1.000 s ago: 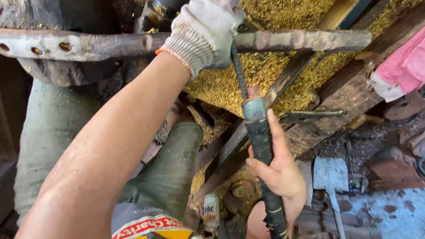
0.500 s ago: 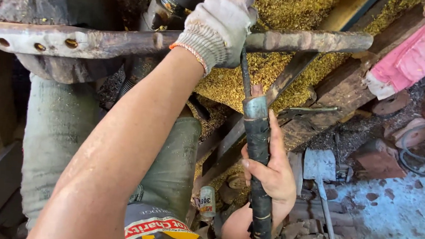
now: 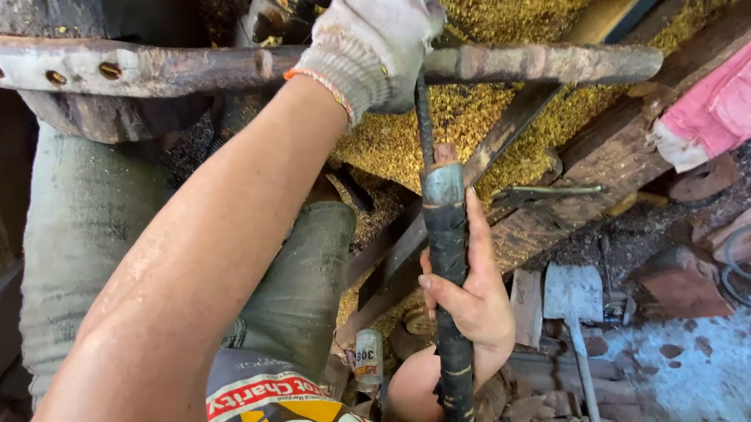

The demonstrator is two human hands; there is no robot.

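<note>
I'm gripping the bar [image 3: 532, 62] with my gloved left hand [image 3: 373, 41], fist clenched around it, pinning it level. My bare right hand [image 3: 470, 291] is grasping the electrode holder [image 3: 446, 267] below the bar, fingers wrapped round its taped handle. The rod [image 3: 423, 123] is running up from the holder and its tip is meeting the bar just under my glove. To do this well, I judge I should be keeping the bar dead still, holding the rod steady at the joint, and keeping glove fingers off the tip. Sawdust [image 3: 486, 113] is lying behind the bar, so sparks look risky. The hammer [image 3: 574, 306] is lying well below the bar, right of the holder.
</note>
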